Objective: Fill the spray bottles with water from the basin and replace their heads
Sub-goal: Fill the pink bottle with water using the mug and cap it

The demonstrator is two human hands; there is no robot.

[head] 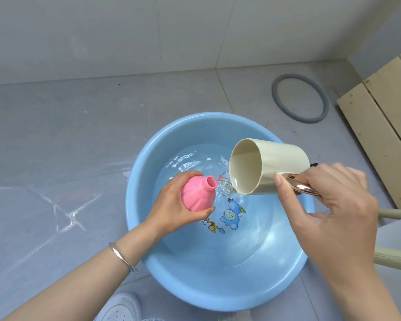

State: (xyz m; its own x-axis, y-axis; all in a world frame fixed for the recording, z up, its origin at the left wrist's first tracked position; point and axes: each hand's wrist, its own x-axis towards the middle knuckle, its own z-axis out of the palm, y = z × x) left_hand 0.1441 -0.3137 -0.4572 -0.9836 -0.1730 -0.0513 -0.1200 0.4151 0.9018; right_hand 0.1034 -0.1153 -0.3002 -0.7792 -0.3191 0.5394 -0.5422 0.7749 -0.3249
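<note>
A blue basin (181,286) with water and a cartoon print on its bottom sits on the grey floor. Over it, my left hand (171,212) grips a pink spray bottle (198,193) with no head, its open neck tilted toward the right. My right hand (329,200) holds a cream cup (271,167) by its shiny metal handle (303,188). The cup is tipped left, and water runs from its lip onto the bottle's neck, with some splashing into the basin. No spray head is in view.
A grey rubber ring (300,98) lies on the floor at the back right. A slatted wooden board (384,117) leans at the right edge. Cream tubes (394,260) show at the lower right. Clear plastic sheeting (44,216) covers the floor on the left. A white shoe (123,306) is below the basin.
</note>
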